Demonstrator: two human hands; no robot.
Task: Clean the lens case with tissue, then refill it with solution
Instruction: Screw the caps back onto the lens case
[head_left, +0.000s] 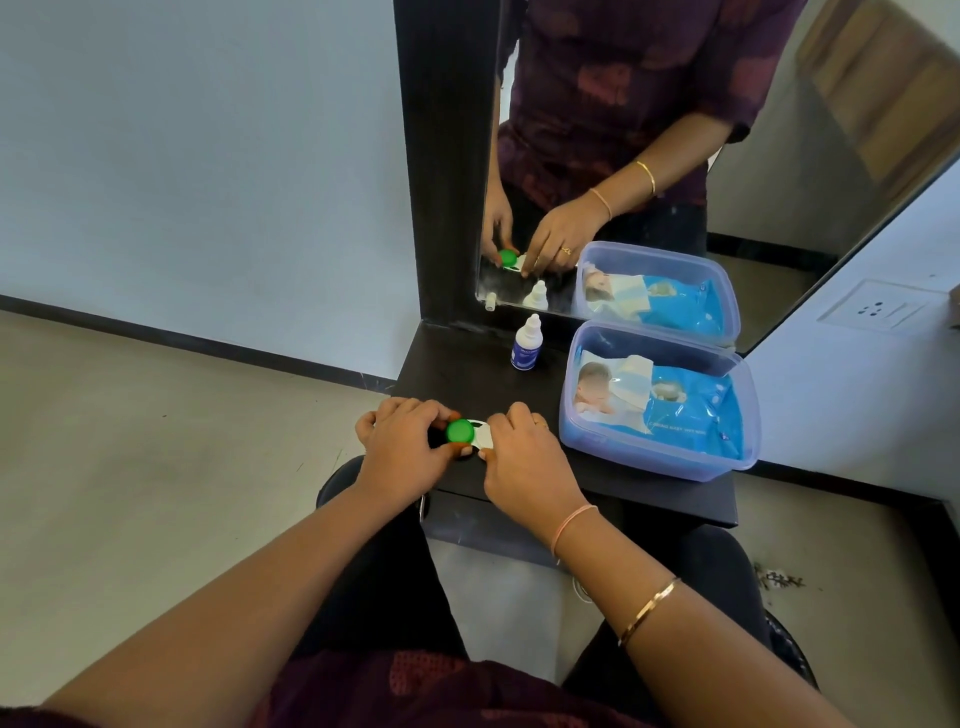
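Green cap in place on 1 well of the white lens case says the job is at its very start. The case lies at the near left edge of the black desk, between the 2 hands.

The left hand has its thumb and fingers curled round the green cap, a grip that looks set for twisting it off. The right hand is curled over the other end of the case and pinches the white body to steady it. It covers the second well, so I cannot tell whether that side has its cap on.

Judging by this, nothing has been wiped yet. No tissue is out on the desk or in either hand. The only wiping material in view is the blue wet-wipes pack, which lies inside the open clear plastic box at the right of the desk, well apart from the case.

The refill is also untouched. The small solution bottle stands upright with its white cap on, at the back of the desk just in front of the mirror.

What is left, as I read it: open the wells, draw a tissue, wipe the case, then uncap the bottle and fill.
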